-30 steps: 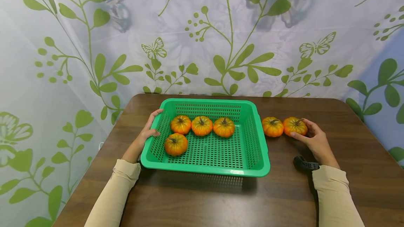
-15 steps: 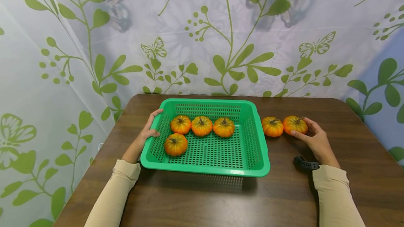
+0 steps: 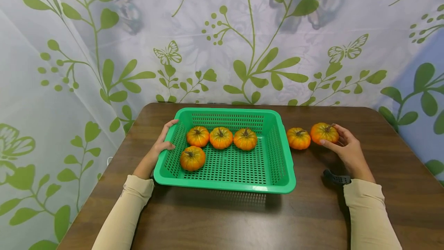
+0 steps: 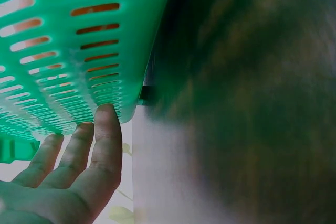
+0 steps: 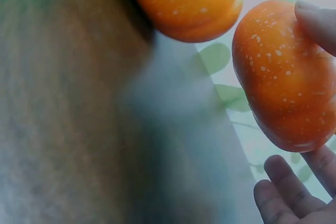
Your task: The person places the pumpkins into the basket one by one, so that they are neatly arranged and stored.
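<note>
A green plastic basket [image 3: 225,188] sits on the brown table, with several small orange pumpkins [image 3: 221,138] in its back and left part. My left hand [image 3: 157,151] grips the basket's left side, thumb over the rim; in the left wrist view its fingers [image 4: 105,145] press against the slotted outer wall. To the right of the basket, my right hand [image 3: 350,151] pinches a small pumpkin [image 3: 324,133] between thumb and fingers, just off the table. Another pumpkin [image 3: 298,138] rests on the table between the basket and that hand. The held pumpkin's pale-speckled side [image 5: 286,72] shows in the right wrist view.
The table [image 3: 222,219] reaches back to a white curtain [image 3: 222,49] printed with green leaves and butterflies. A black strap-like piece [image 3: 335,178] is beside the right wrist. The front half of the basket floor [image 3: 239,169] is bare.
My right hand has raised the rightmost pumpkin a little off the table, and it has come apart from its neighbour. My left hand and the basket stay where they were.
</note>
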Demonstrator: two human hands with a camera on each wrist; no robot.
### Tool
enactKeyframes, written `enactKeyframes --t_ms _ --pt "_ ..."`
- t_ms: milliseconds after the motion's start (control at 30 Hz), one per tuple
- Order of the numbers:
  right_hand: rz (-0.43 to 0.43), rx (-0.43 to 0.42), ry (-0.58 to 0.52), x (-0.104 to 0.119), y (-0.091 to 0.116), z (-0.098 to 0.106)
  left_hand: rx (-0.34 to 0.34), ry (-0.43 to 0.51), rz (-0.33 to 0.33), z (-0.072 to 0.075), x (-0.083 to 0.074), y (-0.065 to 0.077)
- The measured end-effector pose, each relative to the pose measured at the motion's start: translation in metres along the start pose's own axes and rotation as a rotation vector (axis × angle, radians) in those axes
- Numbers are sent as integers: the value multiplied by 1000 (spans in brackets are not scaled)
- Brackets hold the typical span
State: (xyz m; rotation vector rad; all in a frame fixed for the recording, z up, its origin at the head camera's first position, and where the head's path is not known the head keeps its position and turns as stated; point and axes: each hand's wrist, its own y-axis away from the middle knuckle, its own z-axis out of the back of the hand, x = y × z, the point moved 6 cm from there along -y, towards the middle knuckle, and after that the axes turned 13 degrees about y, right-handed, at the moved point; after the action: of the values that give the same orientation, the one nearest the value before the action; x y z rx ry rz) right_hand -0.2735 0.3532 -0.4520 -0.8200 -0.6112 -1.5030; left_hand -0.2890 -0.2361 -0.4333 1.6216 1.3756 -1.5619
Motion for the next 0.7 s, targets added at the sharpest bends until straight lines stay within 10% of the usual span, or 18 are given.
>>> enactKeyframes --t_ms 700 --pt "92 -36 75 48 6 19 0 -4 -9 -2 -3 1"
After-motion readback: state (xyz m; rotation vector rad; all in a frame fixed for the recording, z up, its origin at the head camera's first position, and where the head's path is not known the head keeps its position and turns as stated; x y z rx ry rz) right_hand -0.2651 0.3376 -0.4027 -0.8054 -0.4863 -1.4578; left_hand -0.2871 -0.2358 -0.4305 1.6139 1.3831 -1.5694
